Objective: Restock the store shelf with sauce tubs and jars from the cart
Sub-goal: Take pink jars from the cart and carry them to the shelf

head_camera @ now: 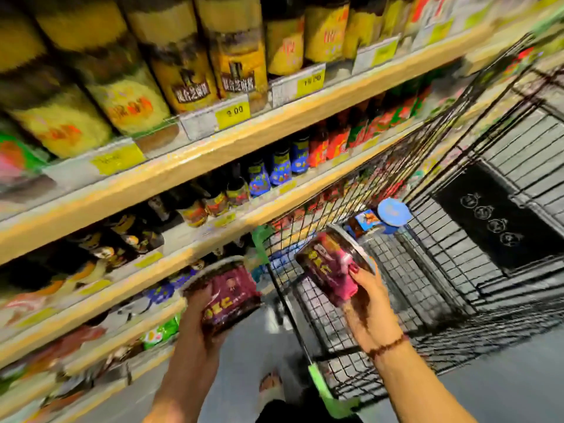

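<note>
My left hand (200, 328) grips a dark sauce tub with a magenta label (227, 293), held in front of the lower shelves. My right hand (367, 303) grips a second tub of the same kind (329, 267), tilted on its side above the near corner of the black wire cart (442, 285). Inside the cart lies a jar with a blue lid (381, 219). The wooden store shelf (213, 148) runs along the left, its tiers full of jars and bottles.
Yellow price tags (233, 112) line the shelf edges. Tall yellow-labelled jars (189, 68) fill the top tier, blue and red bottles (280, 169) the one below. A black panel (494, 218) lies in the cart. Green cart trim (323, 389) and grey floor are below.
</note>
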